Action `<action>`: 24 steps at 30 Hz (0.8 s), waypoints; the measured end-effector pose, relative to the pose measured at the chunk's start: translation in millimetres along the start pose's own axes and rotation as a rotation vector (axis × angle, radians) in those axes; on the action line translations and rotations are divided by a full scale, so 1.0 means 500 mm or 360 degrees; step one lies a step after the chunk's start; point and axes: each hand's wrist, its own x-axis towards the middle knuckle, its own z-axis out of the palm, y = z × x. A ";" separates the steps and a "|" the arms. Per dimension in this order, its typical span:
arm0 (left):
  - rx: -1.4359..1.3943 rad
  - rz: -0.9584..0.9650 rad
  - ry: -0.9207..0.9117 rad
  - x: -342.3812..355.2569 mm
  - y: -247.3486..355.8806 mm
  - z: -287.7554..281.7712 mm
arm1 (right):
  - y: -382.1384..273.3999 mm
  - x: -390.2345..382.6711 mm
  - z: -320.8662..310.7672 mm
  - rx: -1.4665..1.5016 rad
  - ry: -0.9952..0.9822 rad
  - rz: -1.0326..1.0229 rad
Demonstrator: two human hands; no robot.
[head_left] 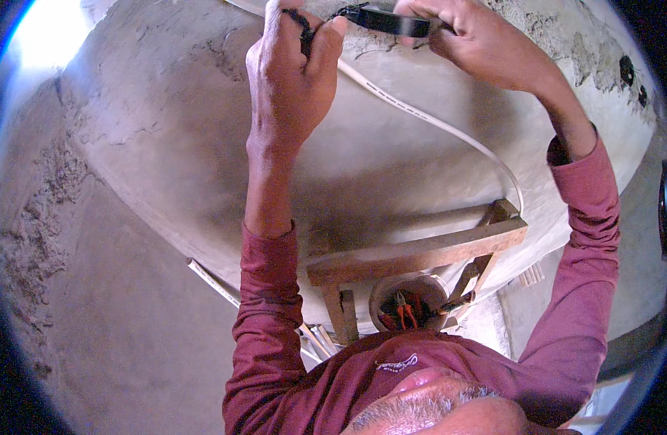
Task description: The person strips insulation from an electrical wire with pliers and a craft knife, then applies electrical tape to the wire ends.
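Observation:
Both my arms are raised toward the top of the head view. My left hand (290, 87) is closed, thumb and fingers pinching a crumpled black strip (302, 30) that looks like tape. A roll of black tape (390, 22), seen nearly edge-on, is between my two hands. My right hand (482, 43) grips the roll's right side with curled fingers. Passing behind my left hand, a white flexible pipe (427, 116) curves down to the right toward a wooden stand. What lies inside the left hand's grip is partly hidden.
Below stands the wooden stand (420, 250), with a bucket (375, 297) beside it holding orange-handled pliers (404, 312) and other tools. A pale pipe (213, 281) slants at the lower left. The rough plastered wall (203, 145) has dark holes (627, 70) at the right.

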 end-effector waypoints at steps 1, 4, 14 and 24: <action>-0.0011 -0.0002 -0.0029 0.002 0.005 0.004 | 0.004 -0.001 -0.017 0.0646 -0.0408 0.0409; 0.0094 -0.0065 -0.0096 0.007 -0.013 -0.004 | -0.024 -0.011 -0.053 0.1653 -0.0825 0.0997; -0.0156 0.0091 -0.0049 -0.001 -0.019 0.006 | 0.002 0.061 -0.016 -0.0083 -0.0383 0.0427; -0.0096 -0.0151 -0.0143 0.015 -0.023 -0.001 | 0.003 -0.020 -0.038 0.2070 -0.0728 0.0449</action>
